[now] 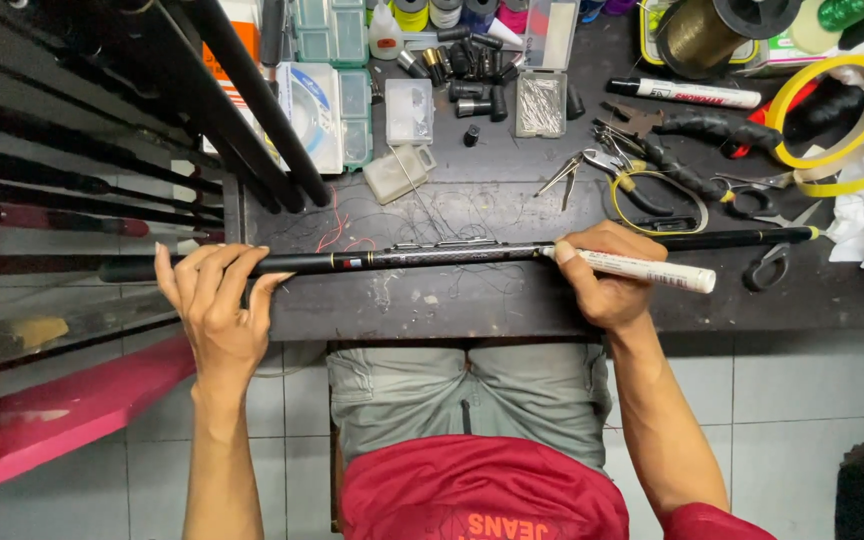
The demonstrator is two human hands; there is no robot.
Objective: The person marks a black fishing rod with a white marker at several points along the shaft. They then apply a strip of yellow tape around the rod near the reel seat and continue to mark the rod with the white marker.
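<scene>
Dark cluttered workbench (472, 305): black fishing rod (422, 257) lies along front edge; left hand (214, 305) grips rod butt, right hand (607, 275) closed around white marker (642, 268), tip touching rod.

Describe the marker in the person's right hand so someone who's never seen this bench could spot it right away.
Start at the dark workbench and find the long black rod lying across its front. At the rod's middle, the right hand grips a white marker, tip against the rod. A second white marker lies untouched farther back, near the pliers.
</scene>
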